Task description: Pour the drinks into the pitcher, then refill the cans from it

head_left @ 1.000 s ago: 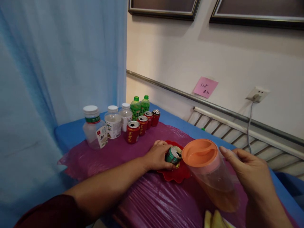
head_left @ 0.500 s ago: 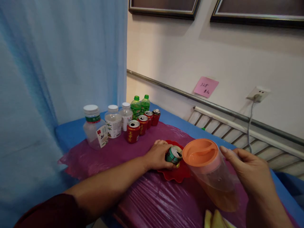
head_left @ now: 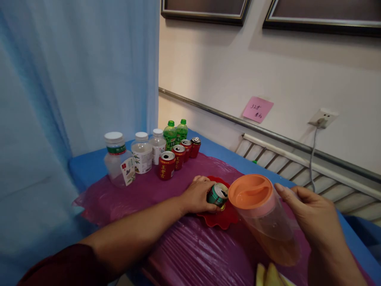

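Observation:
My left hand (head_left: 200, 195) is wrapped round a green drink can (head_left: 218, 194), its opened top facing up and tilted to the right. Under the can lies a red scalloped plate (head_left: 218, 219). A clear plastic pitcher (head_left: 274, 234) with an orange lid (head_left: 251, 191) leans left, its lid edge close against the can's top. Brownish liquid sits in its lower part. My right hand (head_left: 312, 210) grips the pitcher on its right side; the handle is mostly hidden by the fingers. Whether liquid runs between pitcher and can, I cannot tell.
Several red cans (head_left: 167, 165) stand beyond my left hand, beside white-capped clear bottles (head_left: 119, 163) and two green bottles (head_left: 170, 136). Purple plastic sheeting (head_left: 190, 250) covers the blue table (head_left: 212, 147). Something yellow (head_left: 269, 275) lies at the front edge. A radiator (head_left: 276, 159) lines the wall.

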The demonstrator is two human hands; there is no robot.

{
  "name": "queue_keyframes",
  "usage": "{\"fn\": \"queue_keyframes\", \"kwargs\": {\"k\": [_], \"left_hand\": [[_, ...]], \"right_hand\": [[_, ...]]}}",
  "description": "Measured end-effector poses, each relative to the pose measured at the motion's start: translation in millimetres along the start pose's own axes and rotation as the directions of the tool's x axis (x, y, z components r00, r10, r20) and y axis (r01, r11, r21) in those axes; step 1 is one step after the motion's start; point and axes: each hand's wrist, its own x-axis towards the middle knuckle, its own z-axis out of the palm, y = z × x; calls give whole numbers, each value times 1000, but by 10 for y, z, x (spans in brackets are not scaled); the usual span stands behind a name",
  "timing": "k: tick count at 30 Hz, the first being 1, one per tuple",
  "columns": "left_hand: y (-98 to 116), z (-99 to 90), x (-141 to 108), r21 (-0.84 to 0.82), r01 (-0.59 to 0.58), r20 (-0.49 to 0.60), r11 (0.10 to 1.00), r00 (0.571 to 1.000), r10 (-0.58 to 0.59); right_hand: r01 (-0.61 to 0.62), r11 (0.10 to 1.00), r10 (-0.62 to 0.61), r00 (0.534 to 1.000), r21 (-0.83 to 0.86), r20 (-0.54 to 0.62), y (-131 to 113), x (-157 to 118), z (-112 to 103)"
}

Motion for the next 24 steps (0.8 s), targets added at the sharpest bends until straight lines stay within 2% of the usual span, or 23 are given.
{"fn": "queue_keyframes", "kwargs": {"k": [24], "left_hand": [[-5, 10, 4, 6, 3, -5, 1000, 1000, -3]], "right_hand": [[10, 1000, -10, 1000, -4, 12, 23, 10, -4]]}}
